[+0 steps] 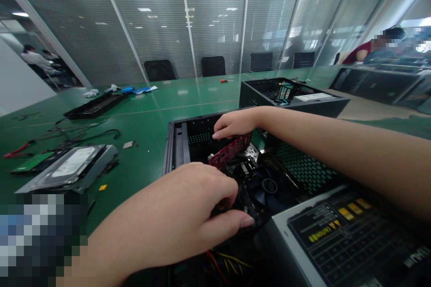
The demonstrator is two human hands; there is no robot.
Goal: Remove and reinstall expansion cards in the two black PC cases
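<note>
An open black computer case [177, 145] lies in front of me, its inside facing up. My right hand [235, 125] reaches over the far side, fingers bent on the upper edge of a red circuit card [230, 151], which stands tilted inside. The fingertips behind the card are hidden. Nearer to me, my left hand [208, 199] is over the case with curled fingers and the thumb stretched toward the black cooling fan [269, 186]. What those fingers hold, if anything, is out of sight. A labelled power supply [336, 237] sits at the near right, with coloured wires [225, 264] left of it.
On the green table [144, 130], a hard drive [72, 161], cables [81, 136] and a long black panel [96, 105] lie left. Another open case [292, 94] stands behind. An orange screwdriver [225, 80] lies farther back. A person in red [362, 51] is at the right.
</note>
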